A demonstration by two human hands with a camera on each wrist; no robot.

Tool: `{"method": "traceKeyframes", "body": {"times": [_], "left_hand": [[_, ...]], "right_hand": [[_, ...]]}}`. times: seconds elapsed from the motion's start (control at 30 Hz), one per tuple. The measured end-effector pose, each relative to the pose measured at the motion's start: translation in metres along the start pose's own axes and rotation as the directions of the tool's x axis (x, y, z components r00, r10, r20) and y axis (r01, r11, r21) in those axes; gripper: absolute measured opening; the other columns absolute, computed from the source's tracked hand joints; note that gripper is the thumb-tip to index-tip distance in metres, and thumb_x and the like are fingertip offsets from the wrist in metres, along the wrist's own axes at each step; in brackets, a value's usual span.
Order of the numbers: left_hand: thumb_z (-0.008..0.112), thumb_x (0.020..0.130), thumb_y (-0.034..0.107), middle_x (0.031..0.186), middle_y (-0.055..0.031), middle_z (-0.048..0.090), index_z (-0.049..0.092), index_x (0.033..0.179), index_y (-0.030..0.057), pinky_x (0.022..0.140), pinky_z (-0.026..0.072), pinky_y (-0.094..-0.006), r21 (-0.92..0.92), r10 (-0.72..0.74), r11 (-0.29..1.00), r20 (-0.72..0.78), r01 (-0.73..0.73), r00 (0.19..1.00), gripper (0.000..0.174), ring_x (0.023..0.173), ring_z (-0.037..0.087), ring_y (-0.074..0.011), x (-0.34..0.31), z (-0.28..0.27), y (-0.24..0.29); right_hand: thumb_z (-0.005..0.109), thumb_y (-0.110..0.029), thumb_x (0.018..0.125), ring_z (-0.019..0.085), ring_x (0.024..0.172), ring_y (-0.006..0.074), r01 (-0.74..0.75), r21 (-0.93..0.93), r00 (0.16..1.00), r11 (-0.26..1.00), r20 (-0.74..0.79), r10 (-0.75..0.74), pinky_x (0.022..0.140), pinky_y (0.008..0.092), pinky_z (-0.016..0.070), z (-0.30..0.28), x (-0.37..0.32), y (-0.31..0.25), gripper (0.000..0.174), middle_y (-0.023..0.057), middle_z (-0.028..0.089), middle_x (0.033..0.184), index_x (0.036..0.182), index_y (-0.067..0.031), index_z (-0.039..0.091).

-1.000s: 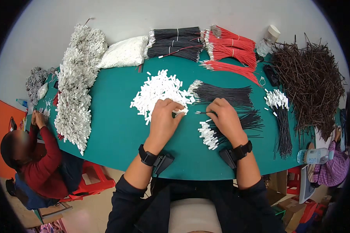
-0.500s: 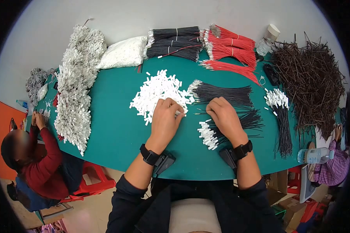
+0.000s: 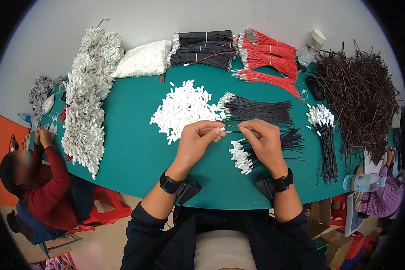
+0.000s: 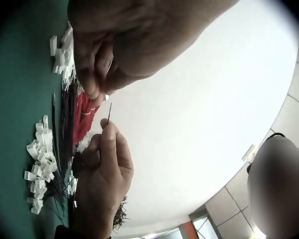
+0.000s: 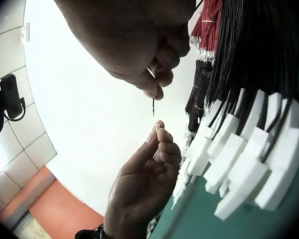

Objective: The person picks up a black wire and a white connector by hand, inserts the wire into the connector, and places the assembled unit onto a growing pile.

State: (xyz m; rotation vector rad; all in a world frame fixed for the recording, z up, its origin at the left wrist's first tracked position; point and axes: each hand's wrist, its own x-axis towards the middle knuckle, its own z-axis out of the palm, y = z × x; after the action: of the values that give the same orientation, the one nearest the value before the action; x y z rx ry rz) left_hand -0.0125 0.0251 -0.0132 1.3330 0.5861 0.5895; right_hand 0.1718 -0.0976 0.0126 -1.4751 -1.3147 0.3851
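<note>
In the head view my left hand (image 3: pixel 197 139) pinches a small white connector (image 3: pixel 222 129) between thumb and fingers, right of the pile of loose white connectors (image 3: pixel 182 105). Facing it, my right hand (image 3: pixel 264 141) pinches a thin dark wire near its tip. In the right wrist view the bare wire end (image 5: pixel 153 107) points at the connector (image 5: pixel 158 128), with a small gap between them. Beneath my right hand lie black wires with white connectors on their ends (image 3: pixel 241 157). A bundle of black wires (image 3: pixel 256 110) lies just behind.
Black bundles (image 3: pixel 204 42) and red bundles (image 3: pixel 267 54) lie at the back beside a white bag (image 3: pixel 144 59). A long white heap (image 3: pixel 87 90) is at left, a brown wire heap (image 3: pixel 355 99) at right, a bottle (image 3: pixel 364 182) at the right edge. People sit at both sides.
My left hand has moved right, away from the white pile, bringing the connector toward the wire. My right hand has shifted slightly, its wire still pinched.
</note>
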Motion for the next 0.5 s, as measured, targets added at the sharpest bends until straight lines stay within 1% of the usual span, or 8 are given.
{"method": "traceKeyframes", "body": {"times": [0.03,0.1,0.23,0.3,0.5], "left_hand": [[0.068,0.101,0.008,0.098,-0.011,0.077,0.073,0.119,-0.005,0.081,0.0554,-0.0255,-0.013,-0.007,1.0,0.008,0.007,1.0,0.023,0.087,0.07,-0.012,-0.0008,0.0008,0.001],[0.068,0.101,0.007,0.099,-0.0112,0.077,0.073,0.119,-0.0051,0.081,0.0554,-0.0255,-0.029,-0.016,0.999,0.013,0.017,1.0,0.023,0.087,0.07,-0.0121,-0.0015,0.0016,0.0006],[0.067,0.101,0.007,0.1,-0.0115,0.077,0.073,0.12,-0.005,0.082,0.0553,-0.0258,-0.038,-0.028,0.999,0.022,0.028,0.999,0.023,0.088,0.07,-0.0123,-0.002,0.0022,0.0013],[0.068,0.101,0.006,0.1,-0.0113,0.077,0.073,0.121,-0.005,0.082,0.0552,-0.0258,-0.034,-0.029,0.999,0.024,0.03,0.999,0.024,0.088,0.07,-0.0122,-0.0019,0.0019,0.0008],[0.07,0.099,0.006,0.099,-0.0104,0.077,0.073,0.12,-0.0044,0.082,0.055,-0.0257,-0.032,-0.033,0.999,0.022,0.034,0.999,0.023,0.089,0.069,-0.0121,-0.0021,0.0024,-0.002]], "right_hand": [[0.074,-0.001,0.092,0.06,0.065,0.0143,-0.002,0.0,1.0,1.0,0.001,0.002,0.058,0.029,0.0457,-0.001,0.0002,-0.0027,0.011,0.0104,0.069,0.081,0.102,0.0025,0.074],[0.076,-0.002,0.089,0.06,0.065,0.0148,-0.013,-0.076,1.0,0.997,0.008,0.014,0.058,0.0291,0.0449,-0.0034,0.001,-0.0081,0.009,0.01,0.068,0.078,0.098,0.0021,0.075],[0.077,-0.001,0.088,0.06,0.065,0.0158,0.008,-0.091,1.0,0.996,0.004,-0.008,0.057,0.0297,0.0445,-0.0031,0.0006,-0.007,0.008,0.0091,0.067,0.075,0.096,0.0013,0.075],[0.077,-0.001,0.086,0.059,0.063,0.018,0.041,-0.116,0.999,0.992,0.0,-0.041,0.056,0.0308,0.0443,-0.0024,0.0001,-0.0066,0.008,0.0089,0.066,0.075,0.094,0.0005,0.075],[0.077,-0.001,0.085,0.058,0.063,0.0199,0.068,-0.126,0.998,0.99,0.023,-0.066,0.056,0.0326,0.0443,-0.0013,-0.0005,-0.0076,0.007,0.0084,0.066,0.077,0.092,-0.0008,0.074]]}}
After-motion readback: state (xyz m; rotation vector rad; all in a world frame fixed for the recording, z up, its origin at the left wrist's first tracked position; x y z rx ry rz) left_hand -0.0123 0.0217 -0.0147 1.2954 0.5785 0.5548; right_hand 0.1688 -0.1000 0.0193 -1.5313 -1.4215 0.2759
